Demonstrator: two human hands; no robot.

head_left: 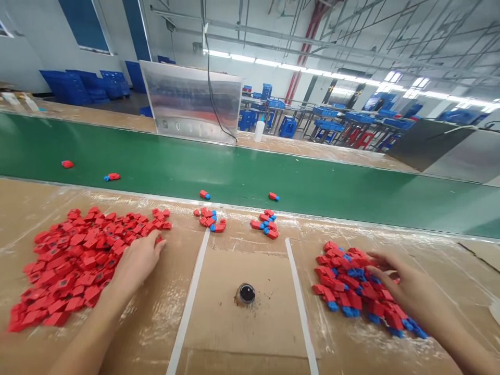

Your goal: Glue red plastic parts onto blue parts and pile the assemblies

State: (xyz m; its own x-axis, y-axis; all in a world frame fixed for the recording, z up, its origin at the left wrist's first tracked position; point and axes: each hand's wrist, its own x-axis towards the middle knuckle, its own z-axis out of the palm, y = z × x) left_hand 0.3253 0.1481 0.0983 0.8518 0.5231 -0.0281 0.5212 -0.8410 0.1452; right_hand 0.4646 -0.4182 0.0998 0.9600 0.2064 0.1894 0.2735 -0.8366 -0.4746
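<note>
On the left, a wide heap of small red block-like pieces (78, 260) lies on the brown work surface. My left hand (140, 258) is at the heap's right edge, its fingers curled down around a red piece (158, 239) that is mostly hidden. To the right is a smaller pile of red pieces with blue ends (351, 286). My right hand (402, 281) reaches over that pile's right side, thumb and fingers apart at the pieces. Its other fingers are partly hidden. Between the hands, a dark round fitting (247, 294) is set in a cardboard sheet (219, 323).
Two small clusters of red-and-blue pieces (211, 220) (267, 225) lie beyond the cardboard, between white tape strips (189, 307). Several pieces rest on a green belt (167, 164). Behind it stand a metal panel (191, 101) and a white bottle (259, 130).
</note>
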